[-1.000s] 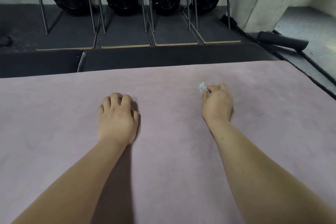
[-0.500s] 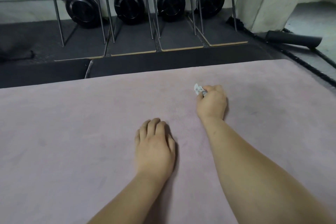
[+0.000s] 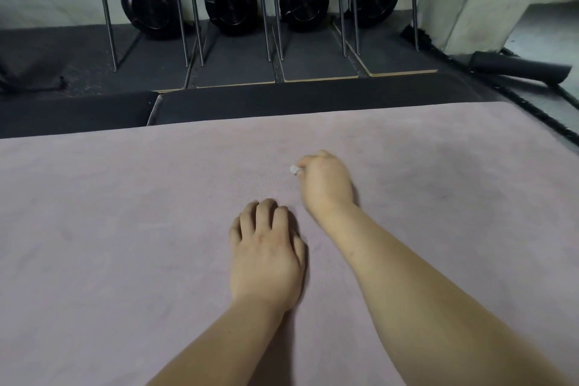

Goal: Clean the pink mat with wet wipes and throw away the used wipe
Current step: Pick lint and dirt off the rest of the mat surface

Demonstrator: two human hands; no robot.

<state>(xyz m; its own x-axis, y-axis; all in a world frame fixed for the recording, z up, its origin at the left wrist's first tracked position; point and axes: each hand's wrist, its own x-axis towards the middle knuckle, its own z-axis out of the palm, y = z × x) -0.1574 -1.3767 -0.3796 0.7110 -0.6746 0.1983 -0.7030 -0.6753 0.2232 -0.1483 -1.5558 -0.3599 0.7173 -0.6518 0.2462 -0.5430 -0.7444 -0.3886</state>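
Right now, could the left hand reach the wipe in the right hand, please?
Probably yes: the left hand rests on the pink mat near the right hand, bare mat between, and the wipe pokes out.

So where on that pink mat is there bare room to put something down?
The left stretch of the pink mat, from the left hand out to the picture's edge, is bare. So is the right part, from the right hand to the mat's right edge. The middle is crowded: both hands sit close, the right pinching a wipe.
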